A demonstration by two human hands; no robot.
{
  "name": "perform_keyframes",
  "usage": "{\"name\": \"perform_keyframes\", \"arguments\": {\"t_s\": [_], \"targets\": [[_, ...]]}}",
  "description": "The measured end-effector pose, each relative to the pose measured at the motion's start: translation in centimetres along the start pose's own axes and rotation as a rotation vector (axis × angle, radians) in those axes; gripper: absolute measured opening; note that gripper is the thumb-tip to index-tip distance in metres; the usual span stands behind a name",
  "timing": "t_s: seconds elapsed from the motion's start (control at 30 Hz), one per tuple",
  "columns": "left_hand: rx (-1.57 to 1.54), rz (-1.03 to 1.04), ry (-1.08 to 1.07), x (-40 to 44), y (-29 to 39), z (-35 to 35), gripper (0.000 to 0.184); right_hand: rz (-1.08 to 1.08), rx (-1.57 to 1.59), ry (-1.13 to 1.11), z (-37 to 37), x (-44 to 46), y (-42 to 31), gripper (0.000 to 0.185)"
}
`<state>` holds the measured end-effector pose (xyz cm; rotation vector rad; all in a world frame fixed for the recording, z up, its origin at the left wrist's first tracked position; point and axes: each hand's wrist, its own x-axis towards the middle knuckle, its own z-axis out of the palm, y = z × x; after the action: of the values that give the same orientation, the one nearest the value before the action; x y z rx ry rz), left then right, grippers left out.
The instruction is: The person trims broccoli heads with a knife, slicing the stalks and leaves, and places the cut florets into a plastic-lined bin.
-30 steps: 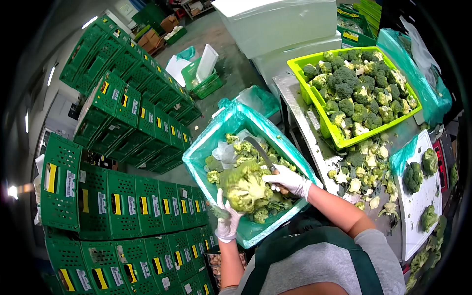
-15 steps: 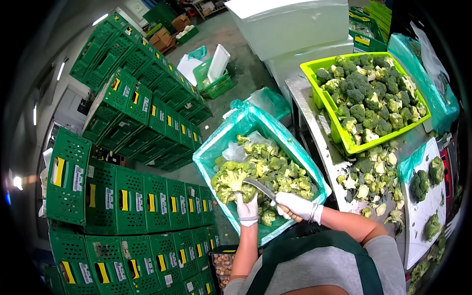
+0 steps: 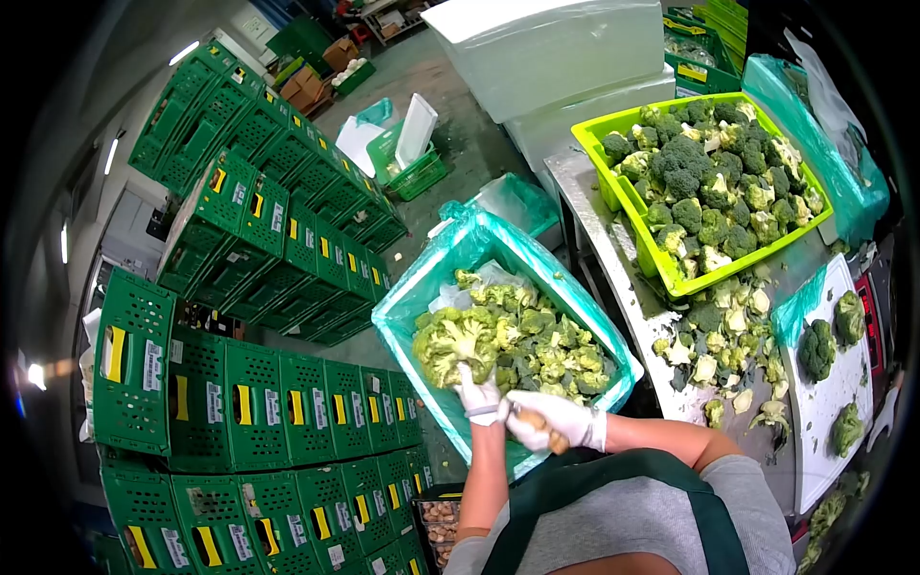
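In the head view, my left hand [image 3: 476,395], in a white glove, grips a large broccoli head [image 3: 454,345] by its underside, with the pale cut stalks showing. My right hand [image 3: 565,422], also gloved, is closed round the wooden handle of a knife [image 3: 539,428]. Its blade is mostly hidden or blurred beside my left wrist, off the broccoli. Both hands are over the near side of a box lined with teal plastic [image 3: 565,285]. Loose broccoli pieces [image 3: 561,347] and some clear plastic lie inside the box.
A lime-green crate [image 3: 625,206] heaped with florets stands on the metal table [image 3: 685,407], beside scattered trimmings [image 3: 724,335]. Several broccoli heads rest on a white board [image 3: 815,422]. Stacked green crates [image 3: 297,402] fill the left. Another person's gloved hand [image 3: 884,422] shows at the right edge.
My right hand has moved left and down, taking the knife from the broccoli's stem towards my left wrist. The broccoli, still in my left hand, has turned slightly. The view has shifted a little.
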<state>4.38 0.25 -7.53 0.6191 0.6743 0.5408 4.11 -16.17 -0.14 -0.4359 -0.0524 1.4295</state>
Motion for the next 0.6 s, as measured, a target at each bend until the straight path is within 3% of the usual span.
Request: {"name": "perform_keyframes", "arguments": {"t_s": [0.03,0.07,0.1,0.13,0.17,0.27,0.3,0.43,0.57,0.6], "targets": [[0.002,0.054,-0.006,1.9,-1.0,-1.7,0.045,-0.175,-0.151,-0.059,5.0,-2.1,-1.4,0.032],[0.012,0.109,-0.005,4.0,-1.9,-4.8,0.046,-0.164,-0.150,-0.057,4.7,-2.3,-1.9,0.032],[-0.258,-0.140,-0.075,3.6,-0.6,-5.0,0.045,-0.210,-0.126,0.074,4.1,-2.3,-2.5,0.032],[-0.183,0.010,-0.197,2.7,-0.6,-4.9,0.044,-0.265,-0.099,0.206,3.2,-2.2,-3.2,0.032],[-0.164,0.013,-0.196,1.5,0.1,-4.2,0.043,-0.318,-0.248,0.290,1.8,-2.3,-3.6,0.034],[-0.153,-0.020,-0.180,0.5,0.7,-4.7,0.042,-0.272,-0.789,0.443,-1.7,-1.5,-2.1,0.031],[-0.152,-0.059,-0.186,0.5,0.9,-4.7,0.042,-0.193,-0.830,0.461,-1.1,-1.9,-2.4,0.030],[-0.007,0.067,-0.407,0.9,1.7,-5.6,0.046,-0.158,-0.700,0.302,-2.1,-1.6,-2.8,0.031],[0.090,0.051,-0.366,-0.6,3.5,-3.8,0.051,-0.079,-0.647,0.283,-2.2,-1.9,-3.3,0.028],[0.170,0.074,-0.317,-1.2,4.0,-3.0,0.046,-0.067,-0.619,0.259,-1.7,-2.2,-3.4,0.028]]}}
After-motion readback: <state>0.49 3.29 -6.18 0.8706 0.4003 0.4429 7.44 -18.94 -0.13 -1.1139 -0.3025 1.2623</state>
